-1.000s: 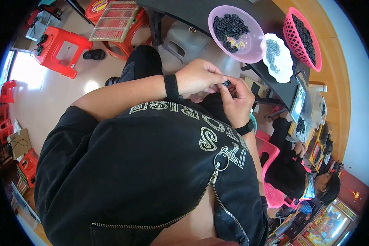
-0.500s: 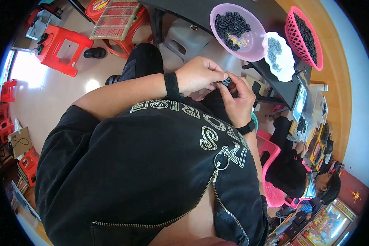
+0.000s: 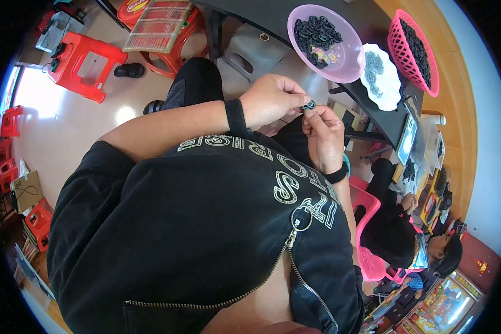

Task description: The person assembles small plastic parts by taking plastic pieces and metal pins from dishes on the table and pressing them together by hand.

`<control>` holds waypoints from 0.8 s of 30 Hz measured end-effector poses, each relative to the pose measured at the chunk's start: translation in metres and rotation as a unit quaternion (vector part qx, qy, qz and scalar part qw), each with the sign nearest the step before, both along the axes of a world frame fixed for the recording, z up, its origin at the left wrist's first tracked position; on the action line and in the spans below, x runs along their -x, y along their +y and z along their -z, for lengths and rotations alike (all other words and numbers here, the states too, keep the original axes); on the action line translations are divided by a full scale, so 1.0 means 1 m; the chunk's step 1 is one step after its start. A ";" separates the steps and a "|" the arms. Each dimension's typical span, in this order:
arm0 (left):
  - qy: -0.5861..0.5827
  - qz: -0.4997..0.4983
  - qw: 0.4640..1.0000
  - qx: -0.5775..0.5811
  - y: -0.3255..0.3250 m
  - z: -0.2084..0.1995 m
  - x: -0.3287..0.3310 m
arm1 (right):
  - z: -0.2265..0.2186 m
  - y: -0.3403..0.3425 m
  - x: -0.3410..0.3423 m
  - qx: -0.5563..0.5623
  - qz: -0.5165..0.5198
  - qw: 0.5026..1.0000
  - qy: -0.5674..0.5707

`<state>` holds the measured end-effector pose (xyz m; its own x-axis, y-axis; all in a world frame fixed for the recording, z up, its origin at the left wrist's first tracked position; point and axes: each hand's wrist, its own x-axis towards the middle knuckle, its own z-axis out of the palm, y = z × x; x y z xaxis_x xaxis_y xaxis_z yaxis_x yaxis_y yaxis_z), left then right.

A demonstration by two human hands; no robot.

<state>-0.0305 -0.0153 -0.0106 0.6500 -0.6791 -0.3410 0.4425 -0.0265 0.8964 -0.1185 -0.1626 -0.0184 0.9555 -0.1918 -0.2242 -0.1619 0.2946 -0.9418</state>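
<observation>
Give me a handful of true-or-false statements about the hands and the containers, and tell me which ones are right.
1. The left hand and right hand meet at a small dark piece. True.
2. The purple bowl holds white pieces. False: its pieces are black.
3. A white scalloped dish sits between that bowl and a lattice-sided basket. True.
4. That basket is blue. False: it is pink.
5. Only one of the wearer's wrists has a band. False: both do, the left band and right band being black.

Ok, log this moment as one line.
left hand: pinching small black part | right hand: touching it | purple basin: black pieces inside
</observation>
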 end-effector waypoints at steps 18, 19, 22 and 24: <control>0.035 0.027 0.999 0.026 -0.002 -0.001 -0.002 | 0.003 -0.001 -0.003 0.025 0.048 0.998 -0.030; 0.024 0.034 0.999 0.030 -0.003 -0.001 -0.002 | 0.004 -0.001 -0.002 0.036 0.038 0.998 -0.032; -0.024 -0.016 0.999 0.018 -0.003 -0.003 -0.002 | 0.003 -0.002 0.001 0.085 0.025 0.995 -0.036; -0.024 -0.030 0.999 0.022 -0.002 0.000 -0.004 | 0.003 -0.002 0.002 0.087 0.034 0.995 -0.033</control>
<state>-0.0266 -0.0173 -0.0101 0.7045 -0.6526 -0.2788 0.3987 0.0389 0.9163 -0.1203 -0.1642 -0.0209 0.9504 -0.2871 -0.1194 -0.0834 0.1345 -0.9874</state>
